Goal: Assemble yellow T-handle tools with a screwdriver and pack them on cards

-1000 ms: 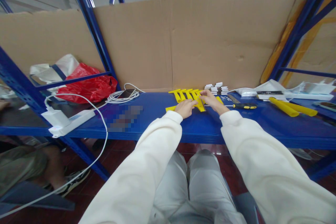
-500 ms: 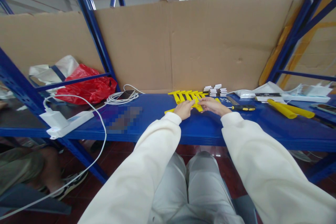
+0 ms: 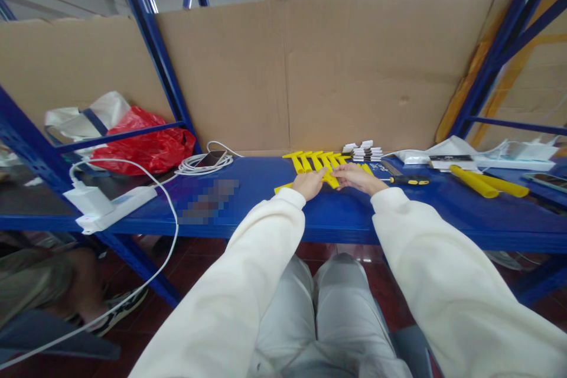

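Both my hands rest on the blue shelf (image 3: 266, 212) at a row of several yellow T-shaped plastic pieces (image 3: 310, 160). My left hand (image 3: 309, 183) has its fingers curled onto one yellow piece (image 3: 330, 179), and another yellow piece (image 3: 282, 188) pokes out to its left. My right hand (image 3: 357, 177) meets the left, fingers pinched on the same yellow piece. Just behind the hands lies a stack of small white and dark parts (image 3: 365, 150). A black and yellow screwdriver (image 3: 408, 179) lies right of my right hand.
A coiled white cable with a phone (image 3: 208, 161) lies at the back left, beside a red plastic bag (image 3: 144, 144). A white power strip (image 3: 104, 207) hangs at the left edge. Two yellow tubes (image 3: 487, 184) lie right. Cardboard (image 3: 310, 71) backs the shelf. Another person's leg (image 3: 53, 283) is at lower left.
My right hand drew back from the far end of the yellow row toward my left hand, and both now close together on one yellow piece.
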Motion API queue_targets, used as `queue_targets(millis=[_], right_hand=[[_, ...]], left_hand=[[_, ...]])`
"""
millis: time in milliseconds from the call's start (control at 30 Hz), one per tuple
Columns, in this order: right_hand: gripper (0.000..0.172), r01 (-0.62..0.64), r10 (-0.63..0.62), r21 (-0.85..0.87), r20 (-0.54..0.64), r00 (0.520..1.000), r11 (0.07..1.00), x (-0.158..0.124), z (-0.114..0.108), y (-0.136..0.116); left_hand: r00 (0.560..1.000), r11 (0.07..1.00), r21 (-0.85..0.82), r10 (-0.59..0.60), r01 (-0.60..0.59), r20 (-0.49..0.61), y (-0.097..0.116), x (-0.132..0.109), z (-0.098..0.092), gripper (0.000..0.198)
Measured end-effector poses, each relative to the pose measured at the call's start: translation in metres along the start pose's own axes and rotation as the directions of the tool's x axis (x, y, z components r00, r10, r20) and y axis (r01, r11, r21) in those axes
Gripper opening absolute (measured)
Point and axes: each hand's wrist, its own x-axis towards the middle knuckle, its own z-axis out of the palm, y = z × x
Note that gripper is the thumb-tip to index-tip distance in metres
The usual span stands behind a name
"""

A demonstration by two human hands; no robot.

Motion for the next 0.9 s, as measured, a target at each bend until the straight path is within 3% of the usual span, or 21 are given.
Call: queue_targets(millis=[167, 267, 300, 367, 433, 467, 633, 900], right_hand=[[0.024, -0.002, 0.001, -0.12, -0.009, 1.0, 0.993, 0.0, 0.0, -0.005], [0.019, 0.077, -0.126, -0.288, -0.158, 0.979, 0.955, 0.007, -0.019, -0.005], [0.016, 0.085, -0.195, -0.385, -0.257, 0.946, 0.919, 0.009, -0.03, -0.005], [0.011, 0.011, -0.345, -0.618, -0.425, 0.837, 0.786, 0.013, -0.056, -0.001], [0.016, -0.197, -0.394, -0.739, -0.541, 0.743, 0.644, 0.014, -0.085, 0.005], [0.02, -0.283, -0.381, -0.748, -0.579, 0.721, 0.6, 0.013, -0.098, 0.009], [0.025, -0.503, -0.222, -0.725, -0.649, 0.728, 0.47, 0.014, -0.136, 0.024], [0.04, -0.535, -0.143, -0.778, -0.601, 0.786, 0.33, 0.017, -0.134, 0.025]], left_hand=[[1.0, 1.0, -0.002, 0.008, -0.008, -0.001, 0.001, -0.001, -0.003, 0.057], [1.0, 1.0, -0.005, 0.014, -0.014, -0.002, -0.001, -0.001, -0.002, 0.057], [1.0, 1.0, -0.006, 0.015, -0.015, -0.004, -0.002, -0.001, -0.002, 0.057], [1.0, 1.0, -0.011, 0.019, -0.019, -0.009, -0.003, 0.0, 0.0, 0.057], [1.0, 1.0, -0.018, 0.022, -0.022, -0.013, -0.004, 0.0, 0.0, 0.057], [1.0, 1.0, -0.02, 0.022, -0.022, -0.014, -0.004, 0.0, 0.0, 0.057], [1.0, 1.0, -0.018, 0.011, -0.012, -0.017, -0.004, 0.0, 0.0, 0.057], [1.0, 0.999, -0.023, 0.022, -0.022, 0.008, -0.003, 0.0, 0.0, 0.059]])
